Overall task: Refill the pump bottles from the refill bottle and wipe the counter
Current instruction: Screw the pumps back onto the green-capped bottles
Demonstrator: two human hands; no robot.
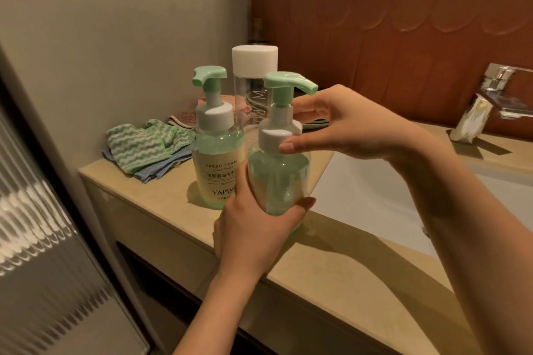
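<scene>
My left hand [253,228] grips the lower body of a green pump bottle [278,179], holding it just above the beige counter [331,277]. My right hand [343,127] pinches that bottle's white collar [278,132] between thumb and fingers, under the green pump head. A second pump bottle [215,164] with a "FRESH FOAM" label stands on the counter to the left. Behind both stands the clear refill bottle [251,86] with a wide white cap.
Folded cloths, green-and-white striped over blue [144,150], lie at the counter's far left by the wall. A white sink basin [375,196] lies to the right, with a chrome faucet [501,89] and a wrapped packet [470,121] beyond it. A mirror hangs above.
</scene>
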